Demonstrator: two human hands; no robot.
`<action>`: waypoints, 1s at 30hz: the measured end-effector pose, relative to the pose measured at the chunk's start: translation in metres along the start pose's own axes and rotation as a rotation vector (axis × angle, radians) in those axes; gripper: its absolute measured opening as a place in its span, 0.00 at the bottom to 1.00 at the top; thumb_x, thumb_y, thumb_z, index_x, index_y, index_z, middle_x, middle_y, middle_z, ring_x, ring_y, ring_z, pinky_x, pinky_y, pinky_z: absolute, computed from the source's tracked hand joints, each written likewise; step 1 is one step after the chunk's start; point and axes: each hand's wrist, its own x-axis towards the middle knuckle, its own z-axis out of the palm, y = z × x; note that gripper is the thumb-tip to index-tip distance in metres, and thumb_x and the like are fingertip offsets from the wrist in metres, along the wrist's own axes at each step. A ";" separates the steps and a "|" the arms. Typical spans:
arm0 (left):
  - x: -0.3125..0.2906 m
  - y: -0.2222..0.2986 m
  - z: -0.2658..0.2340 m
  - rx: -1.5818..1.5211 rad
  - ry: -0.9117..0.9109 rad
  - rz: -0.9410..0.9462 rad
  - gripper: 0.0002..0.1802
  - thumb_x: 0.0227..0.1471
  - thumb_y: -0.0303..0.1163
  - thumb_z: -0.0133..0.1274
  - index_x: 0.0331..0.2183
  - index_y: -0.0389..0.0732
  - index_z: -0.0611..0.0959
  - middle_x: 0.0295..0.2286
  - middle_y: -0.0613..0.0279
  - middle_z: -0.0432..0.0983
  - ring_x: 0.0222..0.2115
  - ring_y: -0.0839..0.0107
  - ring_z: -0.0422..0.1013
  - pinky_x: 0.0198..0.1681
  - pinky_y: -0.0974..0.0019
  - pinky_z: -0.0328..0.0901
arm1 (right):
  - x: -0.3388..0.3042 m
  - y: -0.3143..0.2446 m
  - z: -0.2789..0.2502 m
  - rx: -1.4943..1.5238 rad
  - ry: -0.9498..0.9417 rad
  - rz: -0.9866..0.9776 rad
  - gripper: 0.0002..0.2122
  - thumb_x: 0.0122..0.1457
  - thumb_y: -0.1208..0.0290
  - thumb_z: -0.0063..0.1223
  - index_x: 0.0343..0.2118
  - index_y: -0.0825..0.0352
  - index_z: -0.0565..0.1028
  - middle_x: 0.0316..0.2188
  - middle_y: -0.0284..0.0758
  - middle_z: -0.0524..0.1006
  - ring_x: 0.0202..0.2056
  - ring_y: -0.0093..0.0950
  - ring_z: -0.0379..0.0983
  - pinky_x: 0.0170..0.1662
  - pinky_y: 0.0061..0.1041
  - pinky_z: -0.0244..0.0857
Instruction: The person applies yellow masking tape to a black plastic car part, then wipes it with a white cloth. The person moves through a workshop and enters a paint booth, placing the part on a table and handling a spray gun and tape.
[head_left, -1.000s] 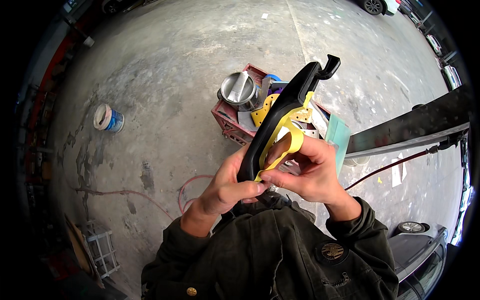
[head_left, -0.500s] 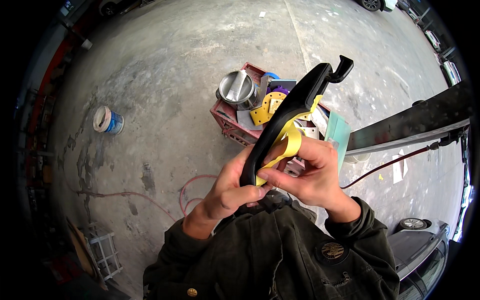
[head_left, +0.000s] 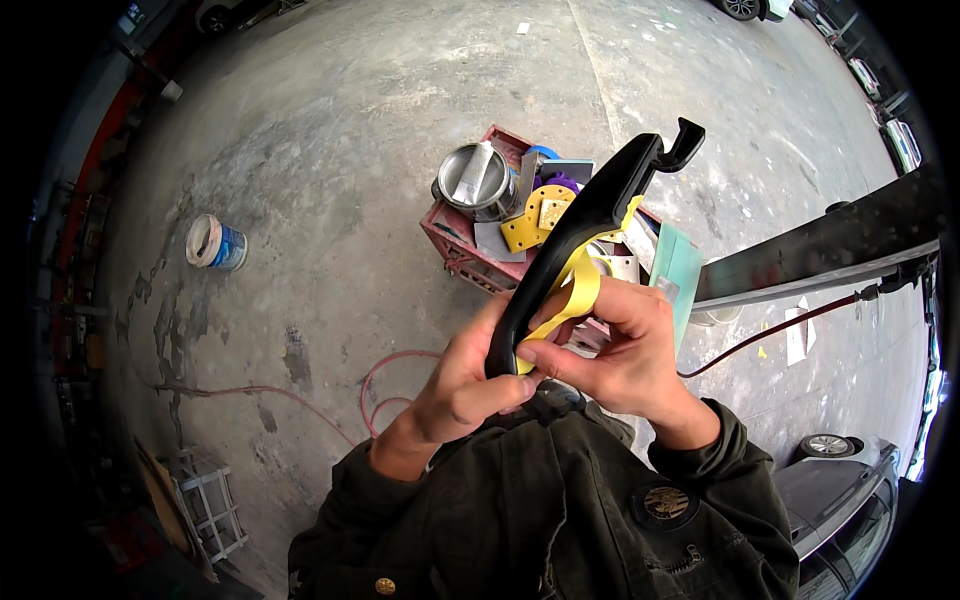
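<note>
A long, curved black plastic part (head_left: 560, 245), with a hooked bracket at its far end, slants up and to the right in front of me. It looks like a piece of car trim. My left hand (head_left: 465, 375) is closed around its near end, thumb laid across the tip. Yellow masking tape (head_left: 582, 288) runs along the right-hand edge of the part and bulges out in a loose loop. My right hand (head_left: 630, 345) pinches this tape against the near end with thumb and fingers. Some fingertips of both hands are hidden behind the part.
Beyond my hands stands a red cart (head_left: 450, 232) holding a metal can (head_left: 478, 182), yellow perforated discs (head_left: 530, 225) and a green sheet (head_left: 675, 270). A bucket (head_left: 215, 243) sits left on the concrete. A red hose (head_left: 270, 388) crosses the floor; a dark post (head_left: 820, 240) extends from the right.
The black part's hooked far end has dipped slightly, and its near end has shifted a little right. Both hands keep their hold; the tape loop looks slightly flatter.
</note>
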 end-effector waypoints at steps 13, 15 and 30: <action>0.006 -0.009 0.005 -0.031 0.062 0.002 0.34 0.42 0.28 0.46 0.54 0.37 0.63 0.27 0.67 0.66 0.18 0.86 0.57 0.17 0.81 0.52 | -0.005 0.019 0.004 -0.010 0.219 -0.121 0.14 0.39 0.80 0.69 0.32 0.69 0.79 0.30 0.33 0.75 0.29 0.21 0.70 0.31 0.20 0.64; 0.004 -0.011 0.006 -0.053 0.054 -0.014 0.33 0.42 0.28 0.46 0.53 0.38 0.63 0.26 0.66 0.66 0.19 0.86 0.57 0.17 0.81 0.52 | -0.006 0.024 0.001 -0.017 0.213 -0.153 0.12 0.40 0.80 0.68 0.30 0.69 0.79 0.29 0.33 0.75 0.29 0.22 0.70 0.32 0.21 0.63; 0.002 -0.005 0.015 0.001 0.128 -0.060 0.22 0.47 0.31 0.40 0.47 0.35 0.69 0.25 0.63 0.68 0.20 0.81 0.62 0.18 0.77 0.58 | -0.004 0.028 0.003 -0.137 0.298 -0.295 0.09 0.40 0.80 0.67 0.27 0.68 0.79 0.27 0.33 0.74 0.29 0.25 0.71 0.29 0.22 0.63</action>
